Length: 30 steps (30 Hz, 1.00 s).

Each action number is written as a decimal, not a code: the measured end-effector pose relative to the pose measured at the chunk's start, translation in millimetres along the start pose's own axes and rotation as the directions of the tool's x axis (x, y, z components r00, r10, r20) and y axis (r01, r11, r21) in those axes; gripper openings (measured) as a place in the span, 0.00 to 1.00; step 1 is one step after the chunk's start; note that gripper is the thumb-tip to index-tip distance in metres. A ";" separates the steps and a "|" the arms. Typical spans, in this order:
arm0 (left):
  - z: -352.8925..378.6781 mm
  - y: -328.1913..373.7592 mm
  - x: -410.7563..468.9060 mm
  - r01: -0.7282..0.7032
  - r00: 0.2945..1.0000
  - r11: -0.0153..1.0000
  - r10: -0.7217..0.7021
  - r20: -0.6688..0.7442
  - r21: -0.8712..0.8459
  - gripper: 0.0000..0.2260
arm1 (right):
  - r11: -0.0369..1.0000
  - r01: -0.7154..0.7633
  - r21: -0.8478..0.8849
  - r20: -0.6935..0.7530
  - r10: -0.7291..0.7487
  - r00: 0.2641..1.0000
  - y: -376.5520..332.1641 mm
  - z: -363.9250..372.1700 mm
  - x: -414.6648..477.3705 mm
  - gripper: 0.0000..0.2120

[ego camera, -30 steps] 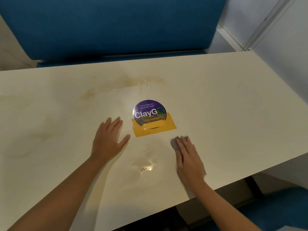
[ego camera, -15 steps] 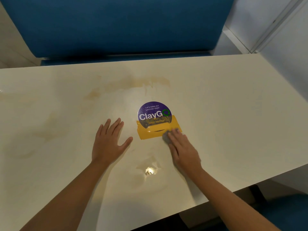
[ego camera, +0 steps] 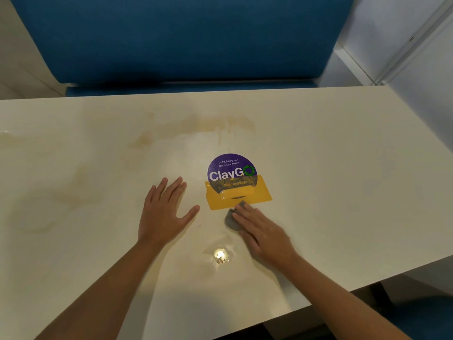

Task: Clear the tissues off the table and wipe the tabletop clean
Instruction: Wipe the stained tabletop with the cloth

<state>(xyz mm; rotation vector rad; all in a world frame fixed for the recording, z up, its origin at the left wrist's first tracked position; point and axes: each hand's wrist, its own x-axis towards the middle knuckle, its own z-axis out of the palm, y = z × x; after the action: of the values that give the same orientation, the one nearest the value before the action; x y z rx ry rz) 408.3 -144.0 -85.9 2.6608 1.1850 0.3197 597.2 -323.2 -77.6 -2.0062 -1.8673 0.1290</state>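
- Tissues are not showing anywhere on the table, so wiping is probably the step in hand.
- The right hand is pressing a small grey cloth flat under straight fingers near the middle of the surface. The cloth is touching the near edge of the yellow tape under the purple sticker.
- The left hand is lying flat just beside it, fingers spread, holding nothing.
- Doing this well is likely meaning steady palm weight, overlapping strokes, and going gently over the tape's edge.
- Brown stains are waiting toward the far edge and the left end, and a wet patch is glinting closer to the near edge.
- Bare surface is lying open on every side, with a blue bench sitting beyond the far edge.
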 end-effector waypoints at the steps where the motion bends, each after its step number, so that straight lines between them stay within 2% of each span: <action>1: 0.1 -0.2 0.1 0.001 1.000 1.000 -0.001 0.001 -0.002 0.37 | 0.998 -0.056 -0.012 -0.046 0.055 0.997 10.7 -3.3 0.7 0.19; 5: 1.1 -1.2 0.4 0.007 1.000 1.000 -0.007 0.004 0.007 0.36 | 0.926 -0.363 -0.107 -0.193 0.339 0.921 17.2 2.6 27.2 0.19; 8: 1.1 -0.8 0.0 0.013 1.000 1.000 -0.013 0.014 0.005 0.36 | 0.879 -0.445 -0.172 -0.177 0.416 0.892 -9.0 18.3 51.7 0.21; 10: 0.6 -0.6 -0.3 0.017 1.000 1.000 -0.018 0.011 0.011 0.36 | 0.898 -0.407 -0.166 -0.134 0.389 0.912 -26.4 26.2 56.7 0.22; 14: -2.1 0.6 -0.5 0.017 1.000 1.000 -0.018 0.017 0.014 0.37 | 0.987 -0.145 -0.070 -0.038 0.143 0.989 -30.8 23.8 41.0 0.21; 17: -2.6 0.9 -0.4 0.016 1.000 1.000 -0.016 0.017 0.005 0.36 | 1.000 -0.012 0.002 0.031 0.011 0.999 -6.3 10.3 26.5 0.20; 20: -2.7 1.0 -0.5 0.022 1.000 1.000 -0.022 0.008 -0.006 0.36 | 0.998 -0.057 0.026 -0.025 0.058 0.998 22.9 0.5 28.2 0.20; 24: -3.2 1.4 0.1 0.045 0.999 0.999 -0.045 0.009 -0.027 0.35 | 0.958 -0.276 -0.075 -0.131 0.264 0.955 23.5 0.1 62.3 0.19; 27: -3.9 2.6 -0.5 0.061 0.998 0.998 -0.061 0.015 -0.028 0.36 | 0.897 -0.437 -0.058 -0.007 0.438 0.899 4.8 8.2 96.3 0.26; 28: -4.9 3.2 -0.5 0.066 0.998 0.997 -0.065 0.019 -0.028 0.36 | 0.897 -0.440 -0.039 0.007 0.441 0.898 0.2 14.1 102.9 0.27; 30: -6.8 4.3 -0.3 0.068 0.997 0.997 -0.067 0.031 -0.026 0.36 | 0.939 -0.343 0.002 0.027 0.343 0.939 -10.9 18.1 107.9 0.29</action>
<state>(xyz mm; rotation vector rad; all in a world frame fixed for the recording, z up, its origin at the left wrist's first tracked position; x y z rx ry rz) 409.2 -146.4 -78.2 2.5868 1.2494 0.2814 592.4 -213.7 -69.2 -2.3193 -1.5098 0.2580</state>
